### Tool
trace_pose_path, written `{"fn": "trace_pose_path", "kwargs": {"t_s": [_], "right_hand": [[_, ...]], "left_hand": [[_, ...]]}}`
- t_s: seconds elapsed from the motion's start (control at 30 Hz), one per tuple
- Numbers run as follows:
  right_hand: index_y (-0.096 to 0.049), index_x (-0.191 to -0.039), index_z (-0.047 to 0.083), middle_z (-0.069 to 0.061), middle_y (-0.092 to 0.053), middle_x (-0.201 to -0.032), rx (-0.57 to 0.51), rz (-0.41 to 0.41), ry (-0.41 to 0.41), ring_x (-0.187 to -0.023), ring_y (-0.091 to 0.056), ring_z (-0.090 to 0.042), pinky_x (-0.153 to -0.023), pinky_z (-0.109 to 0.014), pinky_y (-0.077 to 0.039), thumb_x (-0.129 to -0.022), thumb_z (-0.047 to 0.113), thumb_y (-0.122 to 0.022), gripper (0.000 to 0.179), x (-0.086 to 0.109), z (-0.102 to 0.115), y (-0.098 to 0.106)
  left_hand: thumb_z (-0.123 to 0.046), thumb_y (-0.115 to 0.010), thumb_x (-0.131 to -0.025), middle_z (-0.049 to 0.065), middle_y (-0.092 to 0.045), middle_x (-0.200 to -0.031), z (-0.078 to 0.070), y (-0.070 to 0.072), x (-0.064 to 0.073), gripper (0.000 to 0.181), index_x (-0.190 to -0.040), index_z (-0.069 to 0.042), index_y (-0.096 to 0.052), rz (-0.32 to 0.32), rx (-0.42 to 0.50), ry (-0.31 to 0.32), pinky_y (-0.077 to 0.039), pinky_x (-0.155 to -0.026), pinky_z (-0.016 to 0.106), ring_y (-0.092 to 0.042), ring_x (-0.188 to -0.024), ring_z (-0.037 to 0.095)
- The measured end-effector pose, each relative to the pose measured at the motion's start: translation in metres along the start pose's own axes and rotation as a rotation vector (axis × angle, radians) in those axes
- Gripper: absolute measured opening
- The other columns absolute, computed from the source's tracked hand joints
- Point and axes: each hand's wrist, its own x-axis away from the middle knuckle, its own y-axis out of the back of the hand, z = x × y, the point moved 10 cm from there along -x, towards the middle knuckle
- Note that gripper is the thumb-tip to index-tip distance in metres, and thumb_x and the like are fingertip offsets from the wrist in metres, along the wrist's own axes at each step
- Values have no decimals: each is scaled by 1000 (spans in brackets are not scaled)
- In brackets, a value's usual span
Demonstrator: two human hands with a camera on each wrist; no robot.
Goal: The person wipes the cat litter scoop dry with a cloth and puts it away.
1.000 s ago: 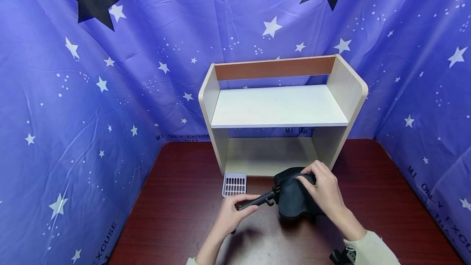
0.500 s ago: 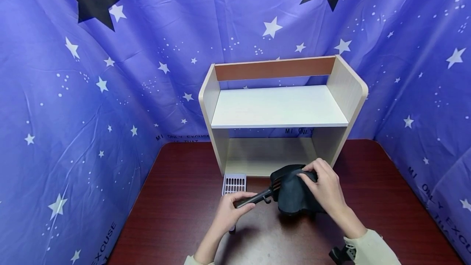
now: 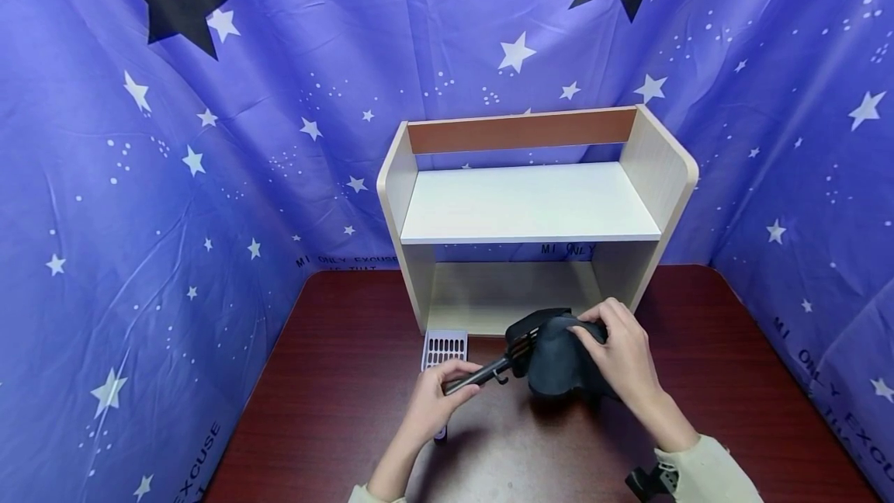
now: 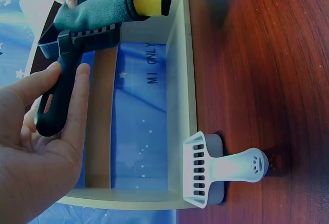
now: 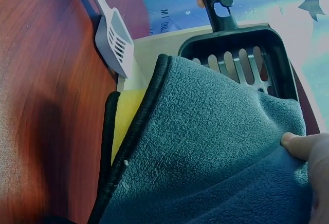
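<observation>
My left hand (image 3: pixel 427 408) grips the handle of a black slotted litter scoop (image 5: pixel 222 8), raised above the table. In the right wrist view a grey-teal cloth (image 5: pixel 205 131) with black edging and a yellow reverse drapes over part of the scoop's slotted head. My right hand (image 3: pixel 624 352) pinches the cloth, with its thumb on the outer face at the scoop's side; its other fingers are largely hidden behind the cloth in the right wrist view. Below my left hand, a pale grey litter scoop (image 4: pixel 226 167) lies on the table, its head against the shelf's front.
A two-tier wooden shelf (image 3: pixel 531 204) stands at the back of the dark red table (image 3: pixel 335 394). Blue star-printed curtains (image 3: pixel 279 99) enclose the back and both sides.
The black scoop has shifted slightly left and up in the head view, showing more of its slots beside the cloth. My right hand has moved slightly up and right with the cloth.
</observation>
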Motion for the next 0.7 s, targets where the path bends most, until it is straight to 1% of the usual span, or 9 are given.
{"fn": "trace_pose_path", "kwargs": {"t_s": [0.2, 0.33, 0.43, 0.53, 0.6, 0.7], "right_hand": [[-64, -82, 6, -2, -62, -80, 1, -13, -14, -77, -56, -15, -70, -23, -44, -62, -5, -91, 35, -1, -4, 5], [-64, -82, 5, -2, -63, -80, -2, -16, -29, -78, -56, -14, -70, -21, -44, -62, -6, -90, 35, -1, -9, 8], [-65, -83, 6, -2, -63, -81, -12, -4, -35, -78, -55, -13, -70, -18, -43, -62, -6, -90, 34, -1, -11, 8], [-65, -84, 8, 0, -63, -81, -31, 24, -30, -78, -54, -9, -70, -17, -42, -64, -4, -89, 33, 0, -12, 5], [-66, -84, 9, 1, -63, -81, -52, 41, -10, -79, -53, -7, -70, -18, -42, -65, -3, -89, 33, 0, -10, 3], [-67, -86, 12, 4, -63, -82, -74, 75, 22, -81, -52, -5, -71, -18, -42, -67, -1, -88, 32, 1, -5, -1]], "left_hand": [[-2, -71, -88, 24, -74, -104, 3, 2, 1, 24, -111, 3, -69, -4, 7, -4, -56, -77, 15, -73, -90, 13], [-1, -70, -88, 22, -75, -103, 6, 4, 2, 23, -111, 1, -69, -12, -1, 18, -55, -78, 15, -74, -91, 18], [-1, -70, -88, 21, -75, -102, 9, 6, 3, 23, -111, 0, -69, -21, -14, 39, -55, -77, 15, -73, -90, 16], [-1, -70, -88, 21, -75, -101, 10, 7, 3, 23, -111, 0, -69, -25, -26, 40, -55, -77, 15, -72, -88, 10], [-2, -70, -88, 21, -76, -101, 10, 8, 3, 23, -111, 0, -69, -26, -32, 36, -54, -77, 15, -71, -87, 7], [-4, -71, -88, 20, -76, -100, 10, 8, 3, 23, -111, 0, -69, -30, -40, 32, -54, -76, 15, -71, -86, 7]]}}
